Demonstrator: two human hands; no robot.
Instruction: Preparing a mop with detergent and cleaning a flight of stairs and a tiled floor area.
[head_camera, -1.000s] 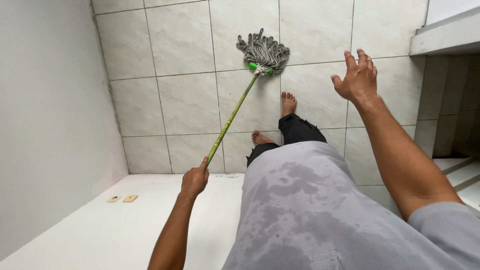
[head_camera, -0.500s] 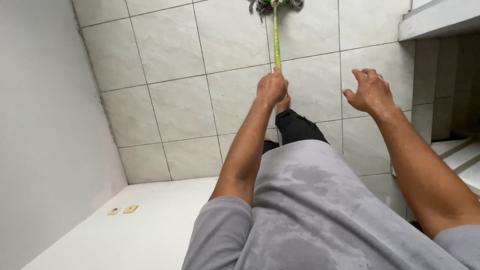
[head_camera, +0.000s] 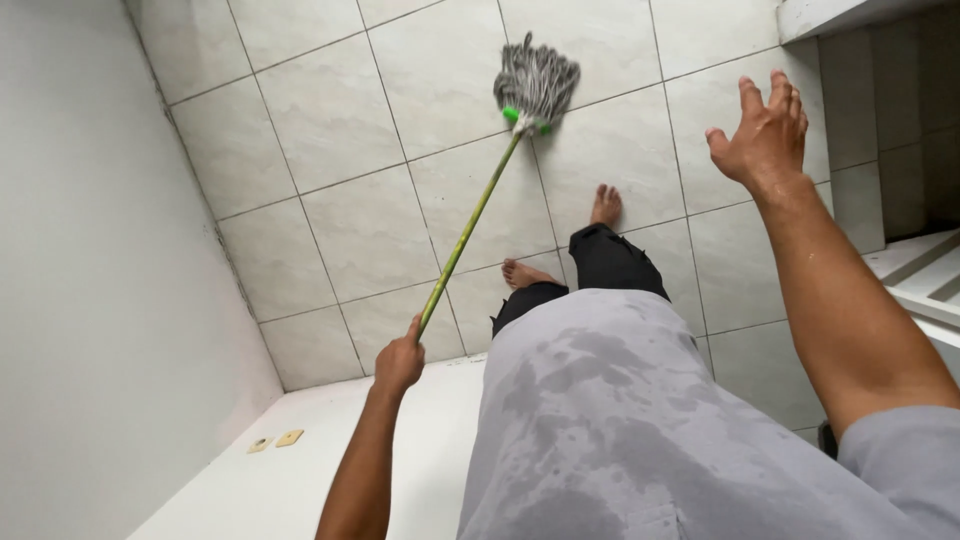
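Left hand (head_camera: 399, 362) was closed in a fist low at centre-left, forearm extended straight from the frame bottom; right hand (head_camera: 765, 135) was raised at upper right, empty, palm forward, fingers (head_camera: 783, 92) spread, arm bent at the elbow

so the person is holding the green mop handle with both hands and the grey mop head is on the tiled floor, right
Not quite: only the left hand grips the green mop handle. The right hand is raised in the air with fingers spread, holding nothing and well apart from the handle. The head view shows this. The rest holds: the grey mop head lies on the tiled floor.
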